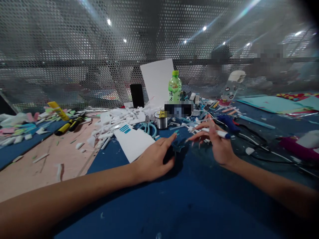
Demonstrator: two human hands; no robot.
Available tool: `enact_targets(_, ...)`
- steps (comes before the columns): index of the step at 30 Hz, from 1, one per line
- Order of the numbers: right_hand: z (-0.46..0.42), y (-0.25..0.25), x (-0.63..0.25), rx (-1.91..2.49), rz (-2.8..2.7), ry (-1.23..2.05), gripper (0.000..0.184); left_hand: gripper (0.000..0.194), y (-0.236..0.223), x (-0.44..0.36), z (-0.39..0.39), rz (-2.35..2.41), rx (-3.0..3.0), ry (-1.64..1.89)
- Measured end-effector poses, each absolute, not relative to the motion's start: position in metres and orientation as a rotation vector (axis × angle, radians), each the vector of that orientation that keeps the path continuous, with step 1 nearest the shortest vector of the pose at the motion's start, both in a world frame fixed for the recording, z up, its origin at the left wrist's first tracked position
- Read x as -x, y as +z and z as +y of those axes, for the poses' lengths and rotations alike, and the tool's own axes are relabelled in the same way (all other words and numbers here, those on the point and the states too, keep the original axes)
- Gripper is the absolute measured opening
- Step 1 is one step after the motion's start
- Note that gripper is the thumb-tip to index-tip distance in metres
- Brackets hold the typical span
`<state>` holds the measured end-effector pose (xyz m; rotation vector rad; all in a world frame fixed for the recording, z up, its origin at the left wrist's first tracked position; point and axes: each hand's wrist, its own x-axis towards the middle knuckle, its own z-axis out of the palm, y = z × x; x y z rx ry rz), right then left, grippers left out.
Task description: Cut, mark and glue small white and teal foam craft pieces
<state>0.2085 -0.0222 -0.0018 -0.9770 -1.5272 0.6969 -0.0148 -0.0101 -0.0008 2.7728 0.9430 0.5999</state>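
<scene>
My left hand [156, 159] rests on the blue table cover, thumb and index finger apart. A tiny teal bit shows at its index fingertip; I cannot tell what it is. Just past those fingers is a small dark blue piece [177, 147], partly in shadow, and whether the hand touches it is unclear. Lifted to the right, my right hand [220, 146] has a white marker with a dark blue end [219, 133] held across its thumb and fingers. Beside my left wrist lies a white card [133, 144] with blue stripes, the light blue scissors [149, 128] at its far edge.
A wire spool [161, 121], a green drink bottle [175, 88] and a propped black phone [137, 95] stand behind. White foam scraps [117, 121] pile up left of centre. Cables [264, 149] and a blue-handled tool [228, 123] lie right; a water bottle [230, 88] stands behind them.
</scene>
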Motion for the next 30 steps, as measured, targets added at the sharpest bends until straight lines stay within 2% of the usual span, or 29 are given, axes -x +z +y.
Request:
enact_targets(3, -0.030, -0.005, -0.204, 0.836, -1.376, 0.988, 0.043, 0.058, 0.001, 0.017, -0.009, 0.886, -2.802, 0.779)
enact_targets(5, -0.038, -0.007, -0.199, 0.829, -1.409, 1.137, 0.040, 0.063, 0.002, 0.018, -0.010, 0.757, -2.884, 0.836)
enact_targets(7, -0.046, -0.008, -0.194, 0.841, -1.533, 1.206, 0.032, 0.051, 0.003, 0.016, -0.011, 0.612, -3.001, 0.832)
enact_targets(9, -0.051, -0.006, -0.191, 0.809, -1.701, 1.163, 0.029, 0.030, 0.005, 0.015, -0.012, 0.536, -3.106, 0.800)
enact_targets(10, -0.053, -0.004, -0.189, 0.783, -1.777, 1.126, 0.028, 0.027, 0.006, 0.014, -0.013, 0.521, -3.140, 0.781)
enact_targets(12, -0.055, 0.000, -0.188, 0.732, -1.900, 1.111, 0.029, 0.030, 0.007, 0.013, -0.013, 0.497, -3.171, 0.732)
enact_targets(15, -0.056, 0.004, -0.189, 0.689, -2.041, 1.158, 0.042, 0.034, 0.008, 0.012, -0.013, 0.465, -3.182, 0.659)
enact_targets(18, -0.059, 0.004, -0.191, 0.647, -2.085, 1.013, 0.050, 0.043, 0.007, 0.011, -0.014, 0.425, -3.248, 0.708)
enact_targets(21, -0.064, 0.003, -0.191, 0.642, -2.074, 0.923, 0.050, 0.049, 0.006, 0.010, -0.016, 0.344, -3.297, 0.809)
enact_targets(27, -0.071, 0.009, -0.188, 0.538, -2.120, 0.764, 0.044, 0.047, 0.005, 0.013, -0.018, 0.214, -3.300, 0.885)
enact_targets(30, -0.067, 0.004, -0.205, 0.678, -2.004, 0.666, 0.045, 0.046, 0.003, 0.024, -0.012, 0.400, -3.059, 1.148)
